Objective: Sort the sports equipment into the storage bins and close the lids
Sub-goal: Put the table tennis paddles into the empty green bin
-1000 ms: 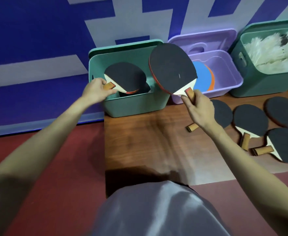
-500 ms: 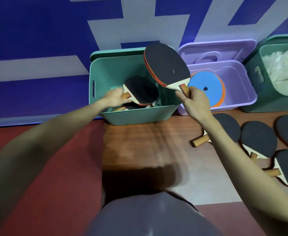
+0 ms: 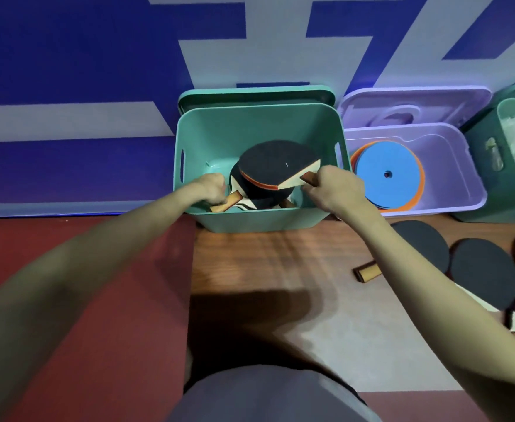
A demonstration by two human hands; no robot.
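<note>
Teal bin [image 3: 262, 123] holds both hands. The right hand [image 3: 331, 190] grips a paddle [image 3: 276, 166] by its handle. The left hand [image 3: 210, 190] is curled beside another paddle's handle [image 3: 227, 204]; whether it grips, I cannot tell.

The top black-rubber wooden paddle [image 3: 276, 166] covers most of the paddles stacked under it [image 3: 251, 199] in the teal plastic bin [image 3: 262, 126], so can't count them. Its handle vanishes into the right hand [image 3: 331, 187]. Can't tell if the left hand [image 3: 210, 187] actually grips the handle below it. Right of the bin, the dark green tub [image 3: 494, 166] and the black paddles on the wooden tabletop [image 3: 478, 275] run off the frame edge; one's partly behind the forearm.
</note>
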